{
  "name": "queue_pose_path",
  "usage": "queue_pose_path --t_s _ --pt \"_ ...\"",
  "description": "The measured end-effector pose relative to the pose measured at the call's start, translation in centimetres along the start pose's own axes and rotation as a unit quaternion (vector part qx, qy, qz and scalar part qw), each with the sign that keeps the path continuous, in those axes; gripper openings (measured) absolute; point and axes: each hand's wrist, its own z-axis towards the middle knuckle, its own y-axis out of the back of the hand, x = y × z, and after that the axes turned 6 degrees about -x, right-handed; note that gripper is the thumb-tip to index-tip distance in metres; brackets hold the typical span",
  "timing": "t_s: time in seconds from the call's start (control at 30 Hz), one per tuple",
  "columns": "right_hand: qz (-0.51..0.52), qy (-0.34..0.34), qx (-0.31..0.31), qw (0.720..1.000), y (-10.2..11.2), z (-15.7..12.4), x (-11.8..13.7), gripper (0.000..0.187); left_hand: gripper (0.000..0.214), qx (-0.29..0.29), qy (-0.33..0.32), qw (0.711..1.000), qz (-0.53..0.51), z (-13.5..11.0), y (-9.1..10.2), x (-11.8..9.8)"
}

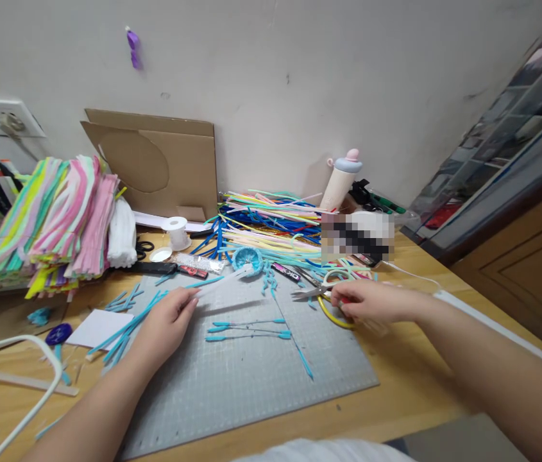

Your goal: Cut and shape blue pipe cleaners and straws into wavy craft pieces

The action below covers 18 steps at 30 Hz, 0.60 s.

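My left hand (172, 321) pinches a translucent whitish strip (220, 284) that points right, over the grey cutting mat (251, 372). Its far end reaches a round light-blue coiled piece (247, 262). My right hand (364, 301), slightly blurred, has its fingers curled at the handle of a pair of scissors (309, 293). The blades point left and a yellow loop (333, 314) shows below the fingers. Between the hands lie several thin stems with blue tips (251, 335), and a longer one (302, 359) slants to the right of them. Cut blue pipe cleaners (129, 324) lie beside my left hand.
Bundles of pastel pipe cleaners (59, 224) stand at left, before a cardboard sheet (188, 160). More loose pipe cleaners (271, 224) are heaped at the wall near a bottle (340, 179). A white spool (177, 234) and a white frame (44, 398) also lie on the table.
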Motion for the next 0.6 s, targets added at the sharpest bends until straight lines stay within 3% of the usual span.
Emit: queue_pose_path --t_s 0.2,0.3,0.4,0.6 --pt "-0.031 -0.016 -0.210 0.977 -1.8 1.3 -2.1 0.032 0.030 -0.002 0.004 1.000 0.001 0.1 -0.1 0.0" --pt "-0.050 -0.024 -0.263 0.963 -1.7 2.1 -3.1 0.033 0.030 0.001 0.003 1.000 0.002 0.1 -0.1 0.0" --pt "-0.057 0.005 -0.255 0.965 -1.6 2.5 -3.3 0.029 0.030 -0.003 0.001 1.000 0.003 0.1 0.0 -0.1" --pt "-0.051 0.082 -0.124 0.988 -0.7 1.6 -3.4 0.038 0.031 -0.001 0.004 1.000 0.004 0.1 -0.1 0.1"
